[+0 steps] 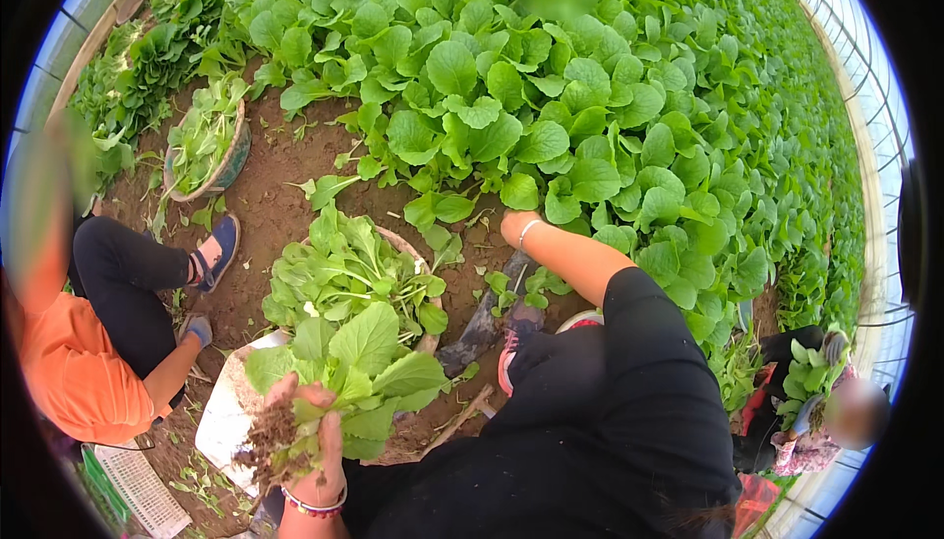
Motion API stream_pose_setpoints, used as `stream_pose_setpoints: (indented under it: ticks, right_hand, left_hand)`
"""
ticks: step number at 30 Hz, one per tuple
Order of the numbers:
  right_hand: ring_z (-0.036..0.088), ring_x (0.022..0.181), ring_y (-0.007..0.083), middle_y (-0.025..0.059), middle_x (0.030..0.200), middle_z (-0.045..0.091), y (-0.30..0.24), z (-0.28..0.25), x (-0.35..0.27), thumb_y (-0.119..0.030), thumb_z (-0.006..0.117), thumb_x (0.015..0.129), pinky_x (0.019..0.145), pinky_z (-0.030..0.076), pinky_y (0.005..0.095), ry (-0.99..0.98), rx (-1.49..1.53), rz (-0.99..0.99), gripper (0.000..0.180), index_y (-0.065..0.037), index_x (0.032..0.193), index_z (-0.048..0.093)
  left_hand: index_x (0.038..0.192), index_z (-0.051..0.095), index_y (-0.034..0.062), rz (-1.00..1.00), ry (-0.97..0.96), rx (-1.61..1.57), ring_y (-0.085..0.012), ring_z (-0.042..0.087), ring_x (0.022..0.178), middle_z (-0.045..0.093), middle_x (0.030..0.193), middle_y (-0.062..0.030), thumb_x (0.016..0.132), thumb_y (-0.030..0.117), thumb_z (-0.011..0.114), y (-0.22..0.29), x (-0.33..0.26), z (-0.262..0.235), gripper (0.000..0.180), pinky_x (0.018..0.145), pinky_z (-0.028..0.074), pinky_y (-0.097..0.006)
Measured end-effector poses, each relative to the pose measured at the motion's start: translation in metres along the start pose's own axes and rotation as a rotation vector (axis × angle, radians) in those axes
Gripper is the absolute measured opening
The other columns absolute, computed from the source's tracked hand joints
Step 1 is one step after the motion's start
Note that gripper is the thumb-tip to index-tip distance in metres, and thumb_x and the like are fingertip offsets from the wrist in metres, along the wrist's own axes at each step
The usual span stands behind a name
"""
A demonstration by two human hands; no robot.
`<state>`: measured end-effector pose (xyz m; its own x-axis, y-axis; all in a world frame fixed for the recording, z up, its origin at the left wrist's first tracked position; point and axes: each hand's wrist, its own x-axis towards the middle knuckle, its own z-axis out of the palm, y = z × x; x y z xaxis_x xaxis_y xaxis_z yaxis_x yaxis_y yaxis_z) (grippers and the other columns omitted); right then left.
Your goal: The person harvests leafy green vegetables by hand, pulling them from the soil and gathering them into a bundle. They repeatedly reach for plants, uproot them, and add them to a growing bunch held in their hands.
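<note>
My left hand [326, 446] is closed round a bunch of leafy greens [366, 357] at the lower middle. Their broad leaves point up and right, while the soil-covered roots [275, 436] stick out on the left side. My right hand [517, 228] reaches down to the near edge of the growing greens [551, 136]. Leaves and the turn of the wrist hide its fingers, so whether it grips a stem cannot be seen. Just beyond the held bunch, a round basket [425, 262] is heaped with pulled greens [344, 269].
At left a person in an orange shirt [88, 362] sits near a second basket [236, 150] of greens. Another person [806, 450] holds greens at far right. A white panel-like object [224, 421] and a pale crate [147, 490] lie on the brown soil [295, 170].
</note>
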<state>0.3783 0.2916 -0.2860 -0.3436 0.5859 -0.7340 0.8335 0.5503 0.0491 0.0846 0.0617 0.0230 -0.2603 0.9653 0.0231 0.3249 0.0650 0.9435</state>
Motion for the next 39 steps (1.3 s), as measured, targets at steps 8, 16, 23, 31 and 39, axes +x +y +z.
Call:
stream_pose_setpoints:
  ticks: [8, 16, 23, 31, 39]
  right_hand:
    - [0.052, 0.104, 0.0307, 0.0129, 0.113, 0.056, 0.161, 0.037, 0.025, -0.036, 0.051, 0.084, 0.090, 0.040, 0.0361, 0.567, 0.578, 0.247, 0.040, -0.008, 0.113, 0.054]
    - [0.046, 0.108, 0.0270, 0.0102, 0.112, 0.055, 0.096, 0.060, 0.032, -0.019, 0.045, 0.082, 0.086, 0.036, 0.0382, 0.193, -0.237, 0.345, 0.030, -0.010, 0.104, 0.062]
    - [0.052, 0.096, 0.0267, 0.0093, 0.103, 0.057, 0.106, 0.145, 0.103, -0.022, 0.048, 0.080, 0.074, 0.039, 0.0449, -0.023, -0.900, 0.238, 0.028, -0.013, 0.104, 0.060]
    - [0.059, 0.089, 0.0233, 0.0042, 0.102, 0.060, 0.075, 0.076, 0.065, -0.029, 0.055, 0.077, 0.064, 0.044, 0.0439, -0.026, -0.283, 0.436, 0.033, -0.013, 0.105, 0.060]
    - [0.056, 0.091, 0.0239, 0.0058, 0.089, 0.059, 0.000, -0.041, -0.062, -0.020, 0.052, 0.082, 0.074, 0.045, 0.0378, 0.464, 0.144, -0.223, 0.017, -0.012, 0.094, 0.060]
  left_hand:
    - [0.129, 0.027, 0.0024, -0.207, 0.037, -0.004, -0.0169, 0.044, 0.090, 0.044, 0.092, -0.0038, 0.076, -0.002, 0.052, -0.014, -0.001, -0.015, 0.058, 0.096, 0.032, -0.039]
    - [0.114, 0.040, 0.0042, -0.213, -0.252, 0.341, -0.0162, 0.045, 0.098, 0.047, 0.107, -0.0054, 0.090, 0.012, 0.048, -0.017, -0.004, -0.031, 0.026, 0.088, 0.038, -0.029]
    - [0.101, 0.047, 0.0047, -0.625, -0.368, 0.644, -0.0190, 0.048, 0.092, 0.050, 0.100, -0.0061, 0.089, 0.013, 0.049, -0.022, 0.008, -0.034, 0.015, 0.087, 0.038, -0.032]
    - [0.103, 0.047, 0.0051, -0.163, -0.189, 0.293, -0.0184, 0.051, 0.086, 0.052, 0.096, -0.0053, 0.087, 0.012, 0.046, -0.010, 0.005, -0.011, 0.017, 0.092, 0.035, -0.035]
    - [0.115, 0.041, 0.0014, -0.164, -0.087, -0.231, -0.0172, 0.053, 0.095, 0.054, 0.097, -0.0091, 0.077, -0.008, 0.055, 0.006, -0.001, 0.001, 0.042, 0.085, 0.044, -0.030]
